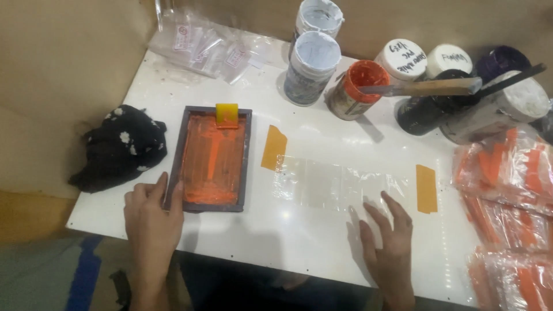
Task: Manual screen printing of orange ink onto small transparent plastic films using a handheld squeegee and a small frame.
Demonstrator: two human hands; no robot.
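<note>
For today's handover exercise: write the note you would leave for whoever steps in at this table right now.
Left hand: open, fingers on the lower left corner of the dark rectangular printing frame coated in orange ink; a small yellow squeegee rests at its top edge.
Right hand: open, fingertips on the clear plastic sheet held to the white table by two orange tape strips.
Done: ink spread across the frame.
Left: the clear sheet shows no print.

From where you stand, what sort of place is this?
Probably a small screen-printing bench: a printing frame smeared with orange ink, open paint pots at the back, and clear film taped to the white table.
</note>
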